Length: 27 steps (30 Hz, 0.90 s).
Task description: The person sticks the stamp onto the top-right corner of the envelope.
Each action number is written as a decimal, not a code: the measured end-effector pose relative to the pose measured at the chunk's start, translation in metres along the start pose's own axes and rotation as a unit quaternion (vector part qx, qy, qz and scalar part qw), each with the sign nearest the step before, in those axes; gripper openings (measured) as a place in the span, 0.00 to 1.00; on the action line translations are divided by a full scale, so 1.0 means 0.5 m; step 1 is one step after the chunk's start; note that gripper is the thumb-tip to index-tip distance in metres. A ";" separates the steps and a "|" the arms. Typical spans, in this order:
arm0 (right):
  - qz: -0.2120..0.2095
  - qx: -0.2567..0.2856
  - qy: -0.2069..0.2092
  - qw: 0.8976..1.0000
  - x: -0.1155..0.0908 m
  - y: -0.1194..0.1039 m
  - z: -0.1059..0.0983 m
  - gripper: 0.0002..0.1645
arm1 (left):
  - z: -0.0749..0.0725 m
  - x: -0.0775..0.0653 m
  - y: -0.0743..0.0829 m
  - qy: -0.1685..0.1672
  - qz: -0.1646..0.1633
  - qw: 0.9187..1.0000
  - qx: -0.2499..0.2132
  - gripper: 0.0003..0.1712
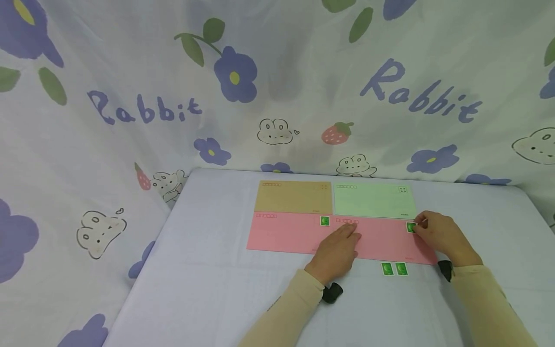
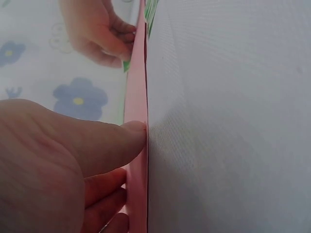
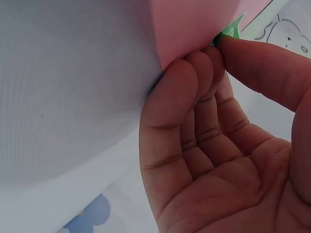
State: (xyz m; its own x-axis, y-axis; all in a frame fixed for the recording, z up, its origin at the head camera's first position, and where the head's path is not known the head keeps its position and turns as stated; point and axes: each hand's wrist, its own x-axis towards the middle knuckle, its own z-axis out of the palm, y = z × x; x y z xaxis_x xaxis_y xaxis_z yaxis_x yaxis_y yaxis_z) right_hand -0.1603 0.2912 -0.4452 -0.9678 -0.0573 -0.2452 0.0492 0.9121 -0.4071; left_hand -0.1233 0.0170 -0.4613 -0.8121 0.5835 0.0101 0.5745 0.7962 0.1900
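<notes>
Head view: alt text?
Right hand pinches a green stamp at the top right of the right pink envelope; left hand rests across it and the stamped left pink envelope. Brown envelope and green envelope lie behind, two stamps in front.

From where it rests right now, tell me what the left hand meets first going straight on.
Past the right pink envelope it touches, the left hand would probably meet the pale green envelope first, though the hand's height is unclear.

The hands (image 1: 336, 253) (image 1: 444, 237) partly hide both pink envelopes (image 1: 282, 234) (image 1: 381, 243).
</notes>
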 end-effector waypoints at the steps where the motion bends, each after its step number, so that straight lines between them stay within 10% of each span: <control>1: 0.001 0.000 -0.001 1.000 0.000 0.000 0.000 0.17 | 0.000 0.000 0.000 0.000 -0.001 1.000 0.000 0.25; 27: 0.012 0.010 -0.010 1.000 -0.005 -0.004 0.006 0.15 | 0.001 0.000 -0.001 -0.002 0.001 1.000 0.003 0.26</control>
State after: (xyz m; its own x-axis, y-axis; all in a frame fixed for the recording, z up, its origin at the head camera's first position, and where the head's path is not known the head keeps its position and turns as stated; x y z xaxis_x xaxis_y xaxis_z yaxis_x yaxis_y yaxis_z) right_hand -0.1571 0.2882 -0.4465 -0.9611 -0.0432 -0.2727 0.0781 0.9048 -0.4187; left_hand -0.1235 0.0164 -0.4618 -0.8110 0.5850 0.0074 0.5760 0.7962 0.1849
